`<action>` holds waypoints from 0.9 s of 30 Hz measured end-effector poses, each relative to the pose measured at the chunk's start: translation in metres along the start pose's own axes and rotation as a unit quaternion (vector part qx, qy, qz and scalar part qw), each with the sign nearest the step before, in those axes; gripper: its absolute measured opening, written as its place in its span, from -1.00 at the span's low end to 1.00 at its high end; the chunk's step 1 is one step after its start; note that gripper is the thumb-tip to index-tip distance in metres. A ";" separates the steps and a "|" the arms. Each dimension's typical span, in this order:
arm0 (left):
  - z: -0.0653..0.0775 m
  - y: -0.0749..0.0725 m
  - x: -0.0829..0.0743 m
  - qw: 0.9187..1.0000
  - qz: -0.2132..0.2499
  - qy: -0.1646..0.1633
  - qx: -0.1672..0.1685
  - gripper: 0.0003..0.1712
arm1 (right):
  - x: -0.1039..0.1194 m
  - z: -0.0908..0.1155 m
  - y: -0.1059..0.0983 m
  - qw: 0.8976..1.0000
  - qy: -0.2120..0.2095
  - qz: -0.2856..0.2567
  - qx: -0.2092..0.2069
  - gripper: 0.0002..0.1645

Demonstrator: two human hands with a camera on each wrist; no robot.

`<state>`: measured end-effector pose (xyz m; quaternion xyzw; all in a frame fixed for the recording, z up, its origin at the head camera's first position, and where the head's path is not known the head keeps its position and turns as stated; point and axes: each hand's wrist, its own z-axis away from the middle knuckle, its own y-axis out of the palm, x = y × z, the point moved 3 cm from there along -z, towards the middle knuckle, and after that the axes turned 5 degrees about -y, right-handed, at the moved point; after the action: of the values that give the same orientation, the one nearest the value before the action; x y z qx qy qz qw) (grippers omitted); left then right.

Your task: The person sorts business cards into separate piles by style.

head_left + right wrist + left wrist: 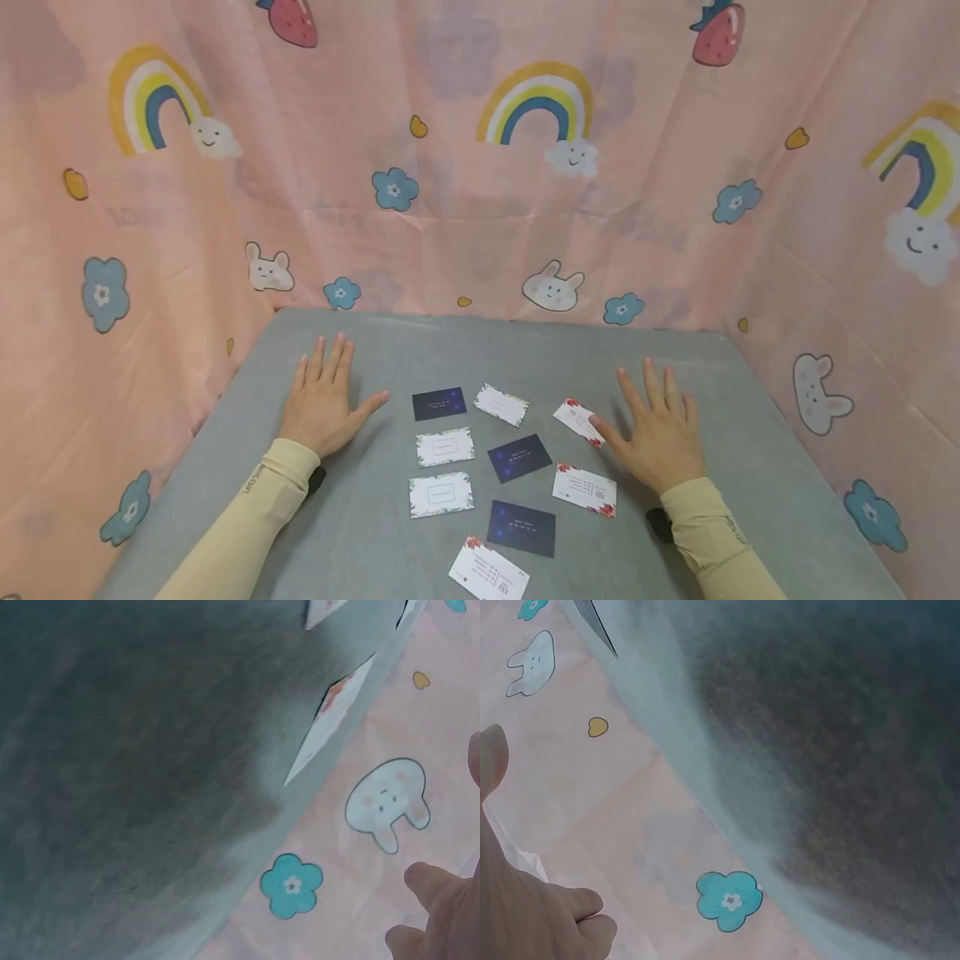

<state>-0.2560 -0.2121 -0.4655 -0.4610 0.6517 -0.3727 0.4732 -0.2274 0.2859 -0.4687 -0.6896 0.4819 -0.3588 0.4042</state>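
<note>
A pink printed curtain point(360, 100) is hanging along the far edge of the grey table point(390, 342) and its left and right edges, seemingly to screen off what lies beyond. Yellowish sleeves point(240, 508) are covering both forearms. The left hand point(321, 408) is hovering, fingers spread, toward the table's left edge; the right hand point(660, 437), likewise spread and holding nothing, is hovering toward the right edge. They are flanking the cards, which is leaving most of the print in view; only the right thumb is crossing the corner of one red-flowered card.

Nine cards are lying flat between them, nearer the middle than any corner, probably spaced so that each face is showing. Three dark blue cards point(522, 528), three leaf-bordered cards point(441, 495) and three red-flowered cards point(585, 490) are sitting intermixed, some askew. The nearest red-flowered one is sitting so close to a dark card that I can't tell whether they're touching. Smallest, a black object point(660, 525) is showing under each wrist, presumably fastened there to leave the fingers free.
</note>
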 end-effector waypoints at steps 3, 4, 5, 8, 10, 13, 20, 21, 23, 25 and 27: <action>0.002 -0.004 0.001 1.000 -0.005 -0.004 0.004 0.23 | 0.010 -0.008 0.001 1.000 -0.007 0.007 0.017 0.10; 0.003 -0.006 0.001 1.000 -0.006 -0.006 0.008 0.22 | 0.015 -0.011 0.001 1.000 -0.012 0.008 0.024 0.09; 0.003 -0.007 0.000 1.000 -0.008 -0.007 0.013 0.22 | 0.022 -0.015 0.002 0.999 -0.018 0.005 0.033 0.09; 0.003 -0.008 -0.003 0.999 -0.011 -0.005 0.030 0.21 | 0.049 -0.030 0.004 0.997 -0.048 -0.007 0.055 0.06; 0.002 -0.004 -0.006 0.999 -0.014 0.004 0.034 0.20 | 0.072 -0.041 0.005 0.995 -0.077 -0.016 0.061 0.05; -0.001 0.007 -0.015 0.999 -0.020 0.027 0.040 0.17 | 0.106 -0.056 0.006 0.989 -0.128 -0.023 0.066 0.01; -0.012 0.030 -0.052 0.986 0.040 0.071 0.148 -0.03 | 0.155 -0.085 0.027 0.968 -0.229 -0.064 0.079 -0.29; -0.015 0.033 -0.055 0.982 0.052 0.074 0.163 -0.08 | 0.160 -0.090 0.032 0.965 -0.236 -0.071 0.087 -0.31; -0.022 0.036 -0.058 0.976 0.080 0.076 0.185 -0.17 | 0.169 -0.101 0.044 0.959 -0.242 -0.088 0.114 -0.31; -0.029 0.039 -0.059 0.971 0.096 0.078 0.203 -0.22 | 0.176 -0.111 0.057 0.954 -0.237 -0.101 0.152 -0.26; -0.035 0.039 -0.059 0.968 0.102 0.078 0.216 -0.23 | 0.182 -0.118 0.067 0.949 -0.224 -0.113 0.190 -0.22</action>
<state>-0.2922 -0.1423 -0.4759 -0.2484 0.6344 -0.4891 0.5446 -0.3063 0.0728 -0.4605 -0.7123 0.2206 -0.3230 0.5827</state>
